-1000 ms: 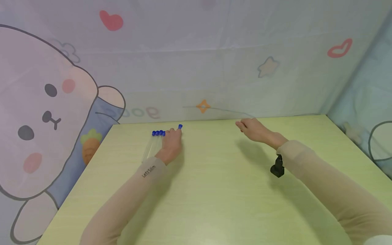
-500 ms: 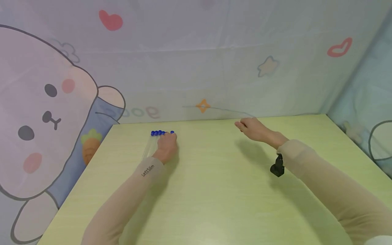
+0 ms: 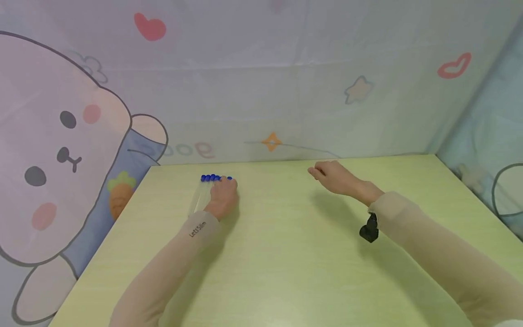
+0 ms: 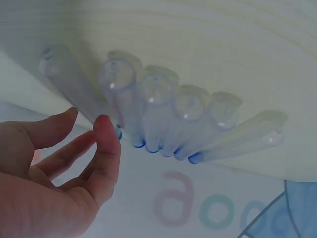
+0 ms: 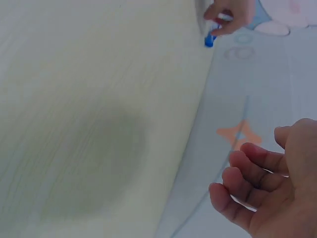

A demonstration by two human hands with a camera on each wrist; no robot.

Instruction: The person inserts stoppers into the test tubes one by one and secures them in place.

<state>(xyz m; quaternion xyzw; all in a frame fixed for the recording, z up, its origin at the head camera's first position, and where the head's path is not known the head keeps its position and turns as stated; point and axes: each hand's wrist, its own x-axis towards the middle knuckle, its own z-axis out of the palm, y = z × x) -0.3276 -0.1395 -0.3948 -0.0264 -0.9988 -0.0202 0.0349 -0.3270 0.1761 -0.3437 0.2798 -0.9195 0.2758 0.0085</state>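
Several clear test tubes with blue caps lie side by side on the table, capped ends towards the back. In the left wrist view, the outermost test tube [image 4: 69, 77] lies angled away from its neighbour [image 4: 119, 94]. My left hand [image 3: 224, 195] is over this end of the row. Its thumb and bent forefinger are apart, near the outermost tube's capped end; contact is hard to tell. The right wrist view shows a blue cap [image 5: 209, 41] beside that hand. My right hand [image 3: 337, 178] hovers above the table's back right, fingers loosely curled, holding nothing.
The pale wood table [image 3: 286, 254] ends at a printed cloth backdrop [image 3: 302, 104] behind and at the sides. A black wrist camera [image 3: 369, 229] hangs under the right sleeve.
My left hand has brought the outermost test tube leftwards and down towards the row, and its fingers now stand apart. The right hand has shifted only slightly left.
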